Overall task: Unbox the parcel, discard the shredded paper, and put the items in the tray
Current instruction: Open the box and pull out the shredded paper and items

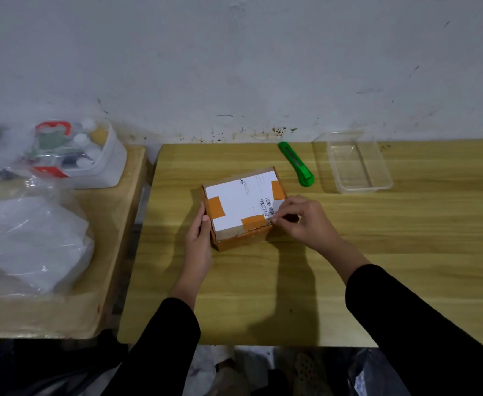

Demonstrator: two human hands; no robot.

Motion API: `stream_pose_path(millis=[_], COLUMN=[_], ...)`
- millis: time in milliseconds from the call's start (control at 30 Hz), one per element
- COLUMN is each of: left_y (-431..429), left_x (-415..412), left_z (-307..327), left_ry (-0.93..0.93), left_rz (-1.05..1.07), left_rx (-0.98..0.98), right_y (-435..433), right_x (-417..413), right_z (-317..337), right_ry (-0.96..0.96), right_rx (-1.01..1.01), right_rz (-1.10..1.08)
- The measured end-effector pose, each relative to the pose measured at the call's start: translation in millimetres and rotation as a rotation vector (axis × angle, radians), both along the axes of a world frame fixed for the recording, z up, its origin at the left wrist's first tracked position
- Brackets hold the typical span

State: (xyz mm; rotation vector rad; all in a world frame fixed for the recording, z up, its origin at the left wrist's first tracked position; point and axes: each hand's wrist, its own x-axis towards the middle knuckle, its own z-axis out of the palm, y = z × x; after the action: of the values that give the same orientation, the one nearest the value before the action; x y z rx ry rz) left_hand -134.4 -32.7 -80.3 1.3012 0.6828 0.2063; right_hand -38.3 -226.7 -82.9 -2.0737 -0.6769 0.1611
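Observation:
A small brown cardboard parcel [241, 207] lies closed in the middle of the wooden table [263, 295]. A white shipping label fixed with orange tape covers its top. My left hand [199, 241] grips the parcel's left side. My right hand [300, 220] rests at the parcel's near right corner, with thumb and fingertips pinched at the label's edge by the barcode. A clear plastic tray [374, 181] stands empty at the back right. No shredded paper or contents show.
A green box cutter [296, 164] lies behind the parcel, between it and the tray. On a second table [63, 315] to the left sit clear plastic bags [29, 238] and a white container [106, 164] of small bottles. A wall runs along the back.

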Motion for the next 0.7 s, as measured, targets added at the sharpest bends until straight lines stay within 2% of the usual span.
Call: stream_pose_path(millis=[100,300,400,567,700], left_y=[1,2,-1,-5,-5], left_x=[0,1,3,5,3], left_z=[-1,-10,-13,-18,-16], left_ry=[-0.007,0.022,0.011,-0.014,-0.043], left_rz=[-0.012,-0.014,-0.092,-0.112,-0.133], left_rx=[-0.003,0.004,0.039,0.085,0.128], right_y=[2,7,16,34,45], right_x=[-3,-7,18,71,97], right_z=[2,28,55,81,70], right_ry=[-0.007,-0.263,-0.305,-0.159,-0.027], right_rx=[0.001,0.166,0.176,0.242,0.3], right_rz=[-0.03,-0.158,-0.243,-0.323,-0.357])
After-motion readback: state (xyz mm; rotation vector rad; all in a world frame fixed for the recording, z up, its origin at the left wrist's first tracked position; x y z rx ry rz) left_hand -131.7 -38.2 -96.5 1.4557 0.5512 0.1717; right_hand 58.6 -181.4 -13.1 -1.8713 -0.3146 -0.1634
